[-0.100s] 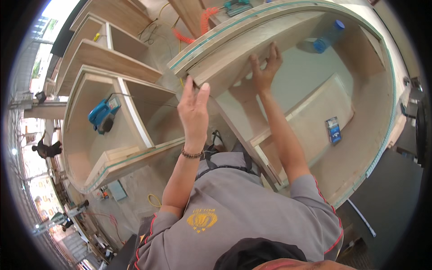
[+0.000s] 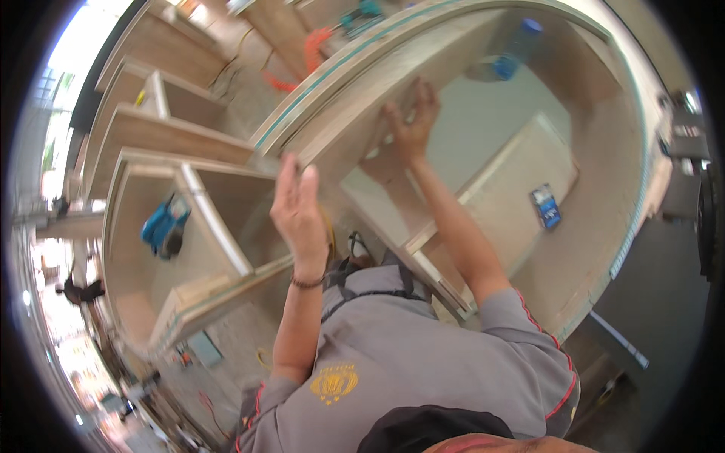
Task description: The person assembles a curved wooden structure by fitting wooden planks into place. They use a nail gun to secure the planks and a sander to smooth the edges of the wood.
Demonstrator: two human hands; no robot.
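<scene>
The curved wooden cabinet (image 2: 340, 113) lies at the upper right in front of the person, its hollow side up, so both hands can reach the long, straighter wall from either face. The right hand (image 2: 414, 134) reaches inside with fingers and thumb spread; its fingertips appear to rest on that wall's inner face, perhaps to feel or steady it, and nothing shows pinched between them. The left hand (image 2: 298, 219) stands at the wall's near end, fingers straight and close together with the thumb apart; blur hides whether it presses the end or only hovers beside it, and no held thing shows. Within the same hollow, a clear bottle with a blue cap (image 2: 515, 53) lies against the far wall, and a small blue packet (image 2: 545, 207) rests on a pale panel (image 2: 502, 185), probably both just parked within reach. To the left, a second wooden cabinet (image 2: 117, 260) holds a blue power tool (image 2: 162, 226), whose compartment seems to serve as a handy shelf. Farther off, an orange coiled hose (image 2: 316, 49) hangs near the upper edge, close by a teal tool (image 2: 361, 16).
</scene>
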